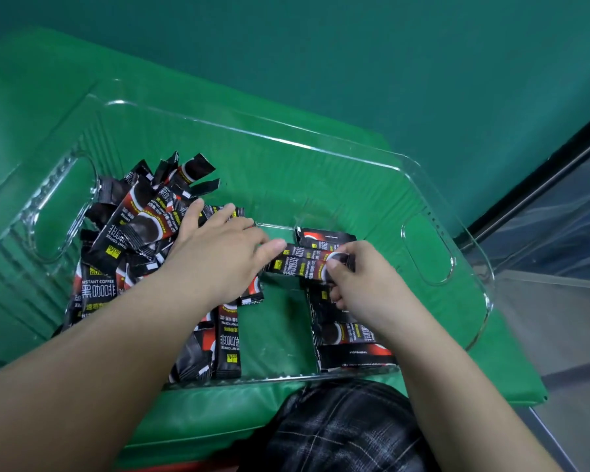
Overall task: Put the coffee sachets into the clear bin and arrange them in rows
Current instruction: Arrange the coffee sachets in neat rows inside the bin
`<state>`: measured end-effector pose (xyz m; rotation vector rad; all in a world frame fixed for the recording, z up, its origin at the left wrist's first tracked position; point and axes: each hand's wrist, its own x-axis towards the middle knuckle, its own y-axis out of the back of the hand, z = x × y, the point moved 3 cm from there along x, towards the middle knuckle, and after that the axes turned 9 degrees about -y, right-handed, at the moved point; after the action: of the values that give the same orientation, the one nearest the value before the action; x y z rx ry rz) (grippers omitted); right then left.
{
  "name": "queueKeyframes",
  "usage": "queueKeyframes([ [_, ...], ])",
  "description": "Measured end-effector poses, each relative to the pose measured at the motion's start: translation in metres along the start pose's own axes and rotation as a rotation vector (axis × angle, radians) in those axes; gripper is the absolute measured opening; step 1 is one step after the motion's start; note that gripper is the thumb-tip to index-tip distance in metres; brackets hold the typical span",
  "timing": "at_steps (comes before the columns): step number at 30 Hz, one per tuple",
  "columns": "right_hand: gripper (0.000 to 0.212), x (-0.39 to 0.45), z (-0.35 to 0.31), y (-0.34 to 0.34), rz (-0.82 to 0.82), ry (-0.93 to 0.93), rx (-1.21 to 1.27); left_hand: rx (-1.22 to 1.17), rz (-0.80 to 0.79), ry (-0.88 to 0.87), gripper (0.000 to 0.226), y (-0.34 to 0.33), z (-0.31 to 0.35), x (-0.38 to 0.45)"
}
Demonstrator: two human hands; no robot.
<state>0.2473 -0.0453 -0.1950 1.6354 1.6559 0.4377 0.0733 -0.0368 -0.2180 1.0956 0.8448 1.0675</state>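
I see the clear bin (433, 185) resting on a green-covered surface (41, 80). A loose heap of coffee sachets (140, 219) fills the bin's left part. My left hand (218, 253) lies flat over the heap's right edge, fingers straight and slightly spread, fingertips touching the held sachets (300, 264). My right hand (361, 284) pinches those sachets between thumb and curled fingers, just above the bin floor, right of centre. A row of flat sachets (351, 342) lies beneath that hand, against the near wall. Two more sachets (229, 338) lie lengthwise near the front centre. Plaid fabric (341, 427) shows below the bin.
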Motion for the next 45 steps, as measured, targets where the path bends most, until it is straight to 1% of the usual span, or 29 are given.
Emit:
queueKeyframes([
  [2,0.005,0.004,0.000,-0.002,0.038,0.027,-0.016,-0.003,-0.024,-0.014,0.090,0.001,0.002,-0.002],
  [4,0.006,0.010,0.000,-0.007,0.016,0.038,0.005,0.024,-0.050,-0.031,0.092,0.001,0.002,-0.002],
  [5,0.009,0.013,-0.001,-0.010,-0.014,0.038,0.031,0.039,-0.051,-0.038,0.086,0.000,0.002,-0.002],
  [7,0.015,0.015,-0.002,-0.016,-0.097,0.044,0.053,0.084,-0.022,-0.048,0.067,-0.002,0.001,-0.001],
  [9,0.016,0.012,-0.004,-0.019,-0.155,0.080,-0.015,0.140,-0.001,-0.061,0.048,-0.004,-0.002,0.001],
  [11,0.013,0.008,-0.009,-0.016,-0.130,0.192,-0.188,0.151,0.011,-0.063,0.042,-0.006,-0.003,0.003],
  [13,0.032,0.004,-0.019,-0.013,-0.067,0.336,-0.427,0.138,0.029,-0.056,0.043,-0.007,-0.003,0.003],
  [14,0.042,0.002,-0.025,-0.015,-0.065,0.378,-0.519,0.132,0.037,-0.053,0.043,-0.007,-0.003,0.004],
  [15,0.046,0.001,-0.031,-0.017,-0.071,0.403,-0.612,0.126,0.044,-0.052,0.044,-0.007,-0.003,0.004],
  [17,0.042,-0.001,-0.039,-0.025,-0.035,0.465,-0.852,0.114,0.059,-0.054,0.043,-0.007,-0.004,0.003],
  [19,0.029,-0.003,-0.044,-0.031,0.031,0.549,-1.044,0.077,0.080,-0.047,0.039,-0.008,-0.005,0.002],
  [21,0.026,0.003,-0.045,-0.028,0.041,0.524,-1.110,0.040,0.110,-0.027,0.038,-0.007,-0.004,0.002],
  [22,0.026,0.008,-0.045,-0.022,0.037,0.472,-1.107,0.039,0.117,-0.015,0.043,-0.007,-0.004,0.002],
  [23,0.029,0.014,-0.044,-0.014,0.038,0.404,-1.098,0.046,0.117,-0.008,0.049,-0.007,-0.004,0.002],
  [25,0.042,0.032,-0.041,0.002,0.060,0.277,-1.101,0.056,0.112,-0.009,0.055,-0.007,-0.004,0.002],
  [27,0.048,0.049,-0.037,0.012,0.083,0.209,-1.119,0.051,0.112,-0.014,0.058,-0.007,-0.004,0.002],
  [28,0.046,0.054,-0.036,0.013,0.092,0.199,-1.126,0.049,0.112,-0.018,0.058,-0.007,-0.004,0.002],
  [31,0.027,0.061,-0.037,0.010,0.132,0.241,-1.152,0.049,0.114,-0.023,0.058,-0.007,-0.004,0.003],
  [33,0.034,0.062,-0.036,0.007,0.161,0.259,-1.180,0.050,0.118,-0.022,0.059,-0.008,-0.004,0.003],
  [36,0.033,0.056,-0.033,0.005,0.298,0.311,-1.170,0.052,0.124,-0.021,0.059,-0.008,-0.004,0.003],
  [39,0.022,0.047,-0.031,0.009,0.446,0.311,-1.087,0.063,0.123,-0.022,0.059,-0.008,-0.003,0.003],
  [41,0.023,0.043,-0.026,0.009,0.432,0.305,-1.081,0.064,0.122,-0.023,0.059,-0.008,-0.003,0.003],
  [43,0.034,0.041,-0.019,0.007,0.376,0.293,-1.126,0.062,0.122,-0.023,0.059,-0.008,-0.004,0.003],
  [45,0.040,0.041,-0.014,0.006,0.335,0.267,-1.149,0.063,0.120,-0.019,0.059,-0.008,-0.004,0.002],
])
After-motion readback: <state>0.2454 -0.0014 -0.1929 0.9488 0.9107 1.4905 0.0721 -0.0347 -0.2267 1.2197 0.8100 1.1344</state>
